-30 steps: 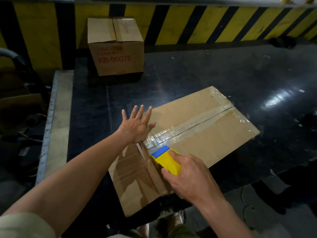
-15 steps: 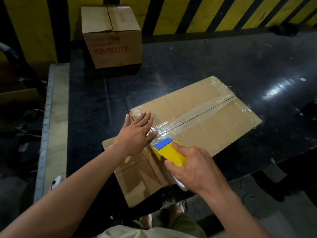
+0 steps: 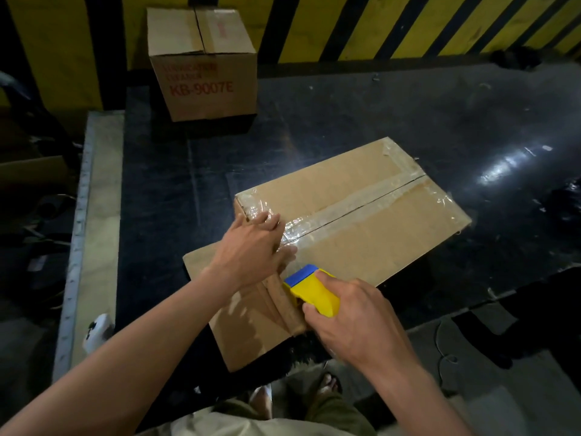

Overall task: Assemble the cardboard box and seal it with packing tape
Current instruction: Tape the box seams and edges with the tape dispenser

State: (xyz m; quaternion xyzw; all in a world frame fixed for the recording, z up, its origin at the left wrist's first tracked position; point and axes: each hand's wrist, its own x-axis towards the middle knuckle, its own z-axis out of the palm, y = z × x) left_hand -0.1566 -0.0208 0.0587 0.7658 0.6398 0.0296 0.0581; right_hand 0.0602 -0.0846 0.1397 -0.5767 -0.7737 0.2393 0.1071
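Observation:
A brown cardboard box (image 3: 371,215) lies on the black table, its top flaps closed and a strip of clear packing tape (image 3: 349,207) along the centre seam. My left hand (image 3: 251,247) lies flat, fingers together, pressing the tape at the box's near left edge. My right hand (image 3: 355,313) grips a yellow tape dispenser with a blue tip (image 3: 311,286), held against the box's near side just below the top edge. Brown tape runs down the near side under the dispenser.
A second closed cardboard box (image 3: 204,67) printed KB-9007E stands at the back left of the table (image 3: 345,114). A yellow-and-black striped wall runs behind. A metal ledge (image 3: 94,215) borders the table's left side, with a small white object (image 3: 96,332) on it.
My left hand dropped from raised with spread fingers onto the box's near left edge and slid left along the tape. The dispenser stayed at the near side.

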